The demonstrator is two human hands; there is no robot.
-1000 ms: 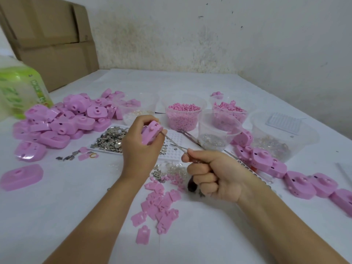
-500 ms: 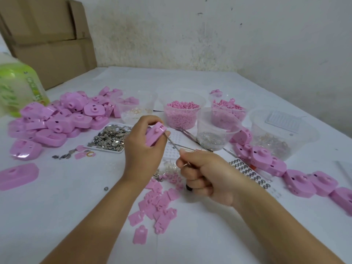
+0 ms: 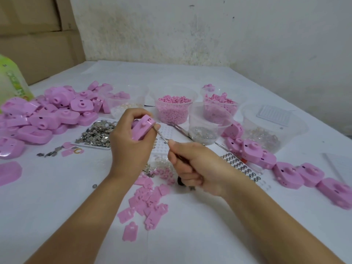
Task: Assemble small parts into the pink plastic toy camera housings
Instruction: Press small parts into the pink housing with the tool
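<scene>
Step judged to be the seating of a small part into one pink housing (image 3: 142, 128) with tweezers (image 3: 163, 139). The housing is held off the table (image 3: 57, 187), above its middle, and is gripped by the left hand (image 3: 131, 145), whose thumb and fingers are curled round its body, a narrow side being turned toward the right hand (image 3: 192, 166). The tweezers are pinched between right thumb and forefinger, the other fingers being curled into the palm; the tips are laid against the housing's lower right edge, just beside the left fingertips. Whether a part is carried in the tips cannot be told: too small. For the step to be done well, the housing should be braced firmly and its opening kept turned into view. The tweezers should be brought in along the line of the slot, not across it. The pinch should be eased only once the part is felt to be seated. The left fingertips are best kept out of the tips' path. Unworked housings (image 3: 47, 115) are heaped toward the left edge. A row of further housings (image 3: 285, 168) is laid toward the right edge. Flat pink plates (image 3: 148, 199) are scattered on the table between the forearms.
</scene>
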